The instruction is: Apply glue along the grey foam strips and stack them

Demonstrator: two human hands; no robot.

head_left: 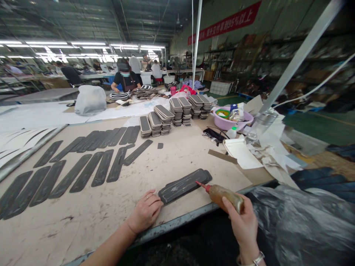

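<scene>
My right hand [240, 218] is wrapped round a brownish squeeze glue bottle [227, 197] with a red nozzle. The nozzle's tip meets the top of a small stack of dark grey rounded strips [184, 184] near the table's front edge. A thin pale line of glue runs along the uppermost strip, with a whitish patch near its left end. With bent fingers, my left hand [146, 211] holds the left end of this stack; its fingertips are partly hidden. To the left, several dark strips [102, 168] lie spread in two rows, some overlapping, with shiny streaks on them.
Stacks of pale-edged grey pieces [156, 120] stand at the table's back. Right of them are a lilac basin [234, 122], a small green-capped bottle [232, 132], glasses [213, 137] and a notepad [242, 152]. A metal pole [299, 55] rises at the right. Another person [126, 79] works beyond.
</scene>
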